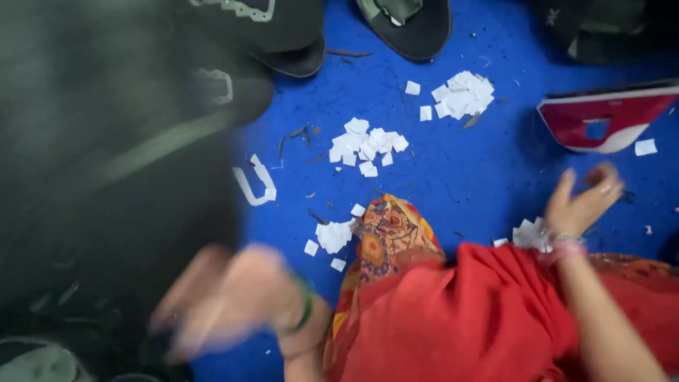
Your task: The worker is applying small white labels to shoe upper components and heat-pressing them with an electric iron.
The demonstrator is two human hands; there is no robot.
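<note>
My left hand (226, 297) is blurred with motion at the lower left, over a large dark green and black fabric pile (120, 141); whether it grips the fabric cannot be told. A green bangle sits on its wrist. My right hand (583, 201) hovers at the right above the blue floor (460, 170), fingers spread and curled, holding nothing. It is just above a small heap of white paper squares (530, 233). My red garment (481, 318) with an orange patterned cloth (389, 237) covers my lap.
Piles of small white paper squares lie on the blue floor at centre (364, 145), upper right (463, 93) and near my knee (334, 235). Dark cap-like pieces (410, 25) lie along the top. A red and white shaped piece (601, 120) lies at the right.
</note>
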